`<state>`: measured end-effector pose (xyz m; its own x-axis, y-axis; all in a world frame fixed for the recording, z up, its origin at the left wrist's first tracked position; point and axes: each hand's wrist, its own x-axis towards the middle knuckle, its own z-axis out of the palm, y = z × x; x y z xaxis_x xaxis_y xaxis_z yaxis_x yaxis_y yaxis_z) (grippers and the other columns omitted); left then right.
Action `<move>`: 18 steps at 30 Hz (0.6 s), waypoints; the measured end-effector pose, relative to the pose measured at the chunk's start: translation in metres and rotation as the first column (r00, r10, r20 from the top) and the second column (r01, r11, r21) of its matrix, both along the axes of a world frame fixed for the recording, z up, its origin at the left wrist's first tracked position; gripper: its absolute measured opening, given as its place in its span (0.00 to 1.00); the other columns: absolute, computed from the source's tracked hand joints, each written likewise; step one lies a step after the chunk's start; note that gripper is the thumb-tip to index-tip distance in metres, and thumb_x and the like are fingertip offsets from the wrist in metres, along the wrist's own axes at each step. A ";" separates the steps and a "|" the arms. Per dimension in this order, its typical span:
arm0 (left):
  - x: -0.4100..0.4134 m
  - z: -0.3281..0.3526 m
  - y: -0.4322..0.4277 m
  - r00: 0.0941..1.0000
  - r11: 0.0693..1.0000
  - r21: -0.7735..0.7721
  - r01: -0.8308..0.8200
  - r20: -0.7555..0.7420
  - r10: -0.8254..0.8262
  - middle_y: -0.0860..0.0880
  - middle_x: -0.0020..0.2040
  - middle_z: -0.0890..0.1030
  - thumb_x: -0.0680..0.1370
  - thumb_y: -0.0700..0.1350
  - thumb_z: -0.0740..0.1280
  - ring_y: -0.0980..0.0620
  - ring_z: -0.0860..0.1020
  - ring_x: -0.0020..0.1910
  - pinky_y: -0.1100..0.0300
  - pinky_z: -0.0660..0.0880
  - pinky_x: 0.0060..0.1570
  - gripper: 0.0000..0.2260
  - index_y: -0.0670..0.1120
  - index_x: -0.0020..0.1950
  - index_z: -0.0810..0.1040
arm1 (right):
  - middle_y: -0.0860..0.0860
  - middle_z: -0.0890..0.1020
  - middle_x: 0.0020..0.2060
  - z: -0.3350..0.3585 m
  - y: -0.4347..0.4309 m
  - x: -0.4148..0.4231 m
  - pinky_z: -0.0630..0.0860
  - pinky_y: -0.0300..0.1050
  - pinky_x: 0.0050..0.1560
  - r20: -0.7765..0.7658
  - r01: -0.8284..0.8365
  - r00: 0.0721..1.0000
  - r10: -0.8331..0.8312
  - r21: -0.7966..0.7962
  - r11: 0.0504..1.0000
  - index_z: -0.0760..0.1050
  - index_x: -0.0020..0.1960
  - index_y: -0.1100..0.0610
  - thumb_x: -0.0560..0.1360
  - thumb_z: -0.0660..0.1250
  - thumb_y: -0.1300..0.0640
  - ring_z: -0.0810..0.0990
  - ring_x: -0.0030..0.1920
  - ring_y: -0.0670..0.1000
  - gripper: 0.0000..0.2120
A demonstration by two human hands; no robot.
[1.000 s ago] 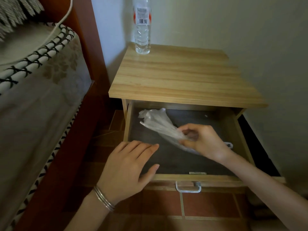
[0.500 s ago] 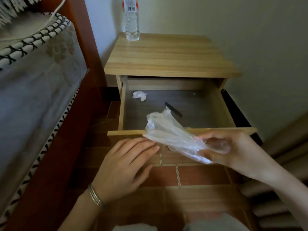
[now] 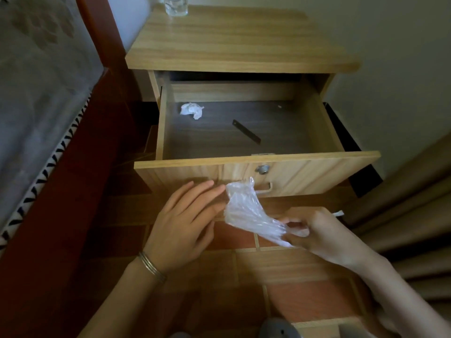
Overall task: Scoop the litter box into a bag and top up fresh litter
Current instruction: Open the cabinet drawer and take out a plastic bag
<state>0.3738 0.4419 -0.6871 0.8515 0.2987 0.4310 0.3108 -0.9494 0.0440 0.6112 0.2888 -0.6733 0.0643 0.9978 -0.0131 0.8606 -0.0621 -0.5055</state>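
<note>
Thin clear plastic, the bag looks featherlight and slippery; right hand pinches its bunched end; left hand flat, holding nothing.

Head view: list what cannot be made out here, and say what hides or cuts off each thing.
- Clear plastic water bottle on the wooden nightstand: only its base shows; the top edge cuts it off.
- Thin crumpled clear plastic bag: the right hand pinching it covers its lower end.
- Metal drawer handle: partly behind the bag.
- Small black flat strip in the open drawer: too small to identify.
- Left hand: whether it touches the drawer front is unclear.
</note>
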 end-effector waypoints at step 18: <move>0.009 -0.011 0.016 0.979 0.949 0.294 -0.113 -0.131 0.157 0.51 0.75 0.54 0.73 0.41 0.57 0.51 0.54 0.74 0.49 0.48 0.72 0.28 0.45 0.74 0.58 | 0.40 0.81 0.44 0.016 0.033 0.015 0.73 0.29 0.47 -0.300 0.313 0.923 -0.239 0.227 0.922 0.77 0.46 0.45 0.63 0.75 0.58 0.79 0.46 0.41 0.15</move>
